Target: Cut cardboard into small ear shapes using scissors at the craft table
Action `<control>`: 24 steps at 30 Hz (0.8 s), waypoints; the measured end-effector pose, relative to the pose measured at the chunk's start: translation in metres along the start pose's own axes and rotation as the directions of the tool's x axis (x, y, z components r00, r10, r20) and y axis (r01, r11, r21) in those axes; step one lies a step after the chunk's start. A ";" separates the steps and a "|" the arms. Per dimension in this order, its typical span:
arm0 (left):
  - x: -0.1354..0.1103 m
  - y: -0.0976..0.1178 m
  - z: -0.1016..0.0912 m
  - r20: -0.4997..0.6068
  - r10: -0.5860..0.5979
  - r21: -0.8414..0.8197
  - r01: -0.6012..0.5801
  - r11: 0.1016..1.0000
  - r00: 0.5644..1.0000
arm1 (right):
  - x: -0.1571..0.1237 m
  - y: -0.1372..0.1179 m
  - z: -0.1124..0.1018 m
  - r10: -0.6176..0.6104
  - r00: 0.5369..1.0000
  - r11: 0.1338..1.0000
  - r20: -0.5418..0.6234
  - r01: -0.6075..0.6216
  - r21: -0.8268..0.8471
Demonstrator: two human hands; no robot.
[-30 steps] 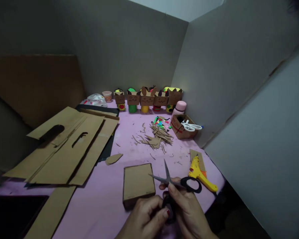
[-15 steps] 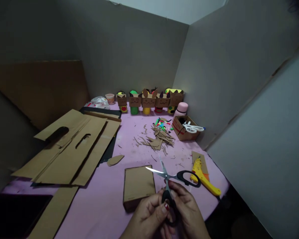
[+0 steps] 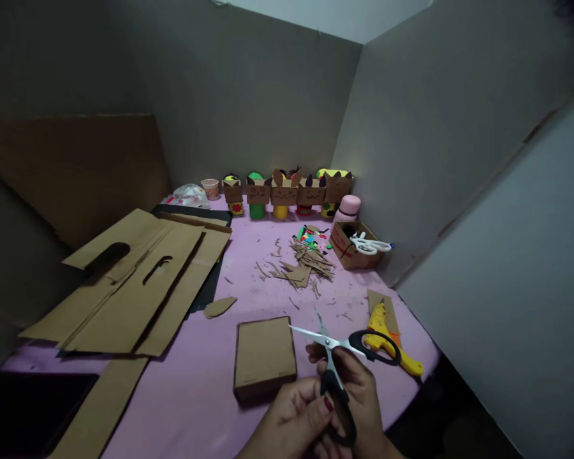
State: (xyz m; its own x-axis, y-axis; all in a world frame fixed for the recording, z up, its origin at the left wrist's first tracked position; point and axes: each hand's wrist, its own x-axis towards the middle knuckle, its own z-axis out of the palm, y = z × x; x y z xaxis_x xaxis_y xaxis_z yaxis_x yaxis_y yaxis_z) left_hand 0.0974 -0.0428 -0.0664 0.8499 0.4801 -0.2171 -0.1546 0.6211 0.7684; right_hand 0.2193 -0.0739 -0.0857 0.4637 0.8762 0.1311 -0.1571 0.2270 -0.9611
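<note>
Black-handled scissors (image 3: pixel 344 357) with their blades spread are held over the pink table (image 3: pixel 196 395) at the bottom middle. My right hand (image 3: pixel 358 401) is closed round their handles. My left hand (image 3: pixel 296 421) is closed beside it, its thumb and fingers pinched at the lower handle loop. A small flat cardboard box (image 3: pixel 264 358) lies just left of the blades, apart from both hands. A yellow glue gun (image 3: pixel 387 338) rests on a cardboard scrap right of the scissors.
Large cut cardboard sheets (image 3: pixel 129 287) cover the left side. Cardboard scraps (image 3: pixel 301 264) lie mid-table. A row of cardboard-faced figures (image 3: pixel 284 191) stands at the back wall. A small box with white scissors (image 3: pixel 358 245) and a pink bottle (image 3: pixel 348 207) sit back right. Walls enclose the table.
The scissors have turned and dropped slightly, the blades now pointing left and the handles shifted right over the glue gun. Both hands stay on them.
</note>
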 end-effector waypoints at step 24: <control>-0.060 0.005 -0.062 0.050 0.909 0.992 -0.128 0.004 0.415 | 0.009 -0.051 -0.043 0.074 0.991 0.812 -0.110 -0.124 -0.571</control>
State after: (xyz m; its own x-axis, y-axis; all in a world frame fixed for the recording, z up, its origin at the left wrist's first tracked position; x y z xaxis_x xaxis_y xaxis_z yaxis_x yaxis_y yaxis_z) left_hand 0.0144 -0.0300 -0.0875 0.2375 0.7322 0.6384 0.3898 -0.6738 0.6278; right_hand 0.2688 -0.0952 -0.0460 0.5436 0.8387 0.0324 0.3129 -0.1666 -0.9351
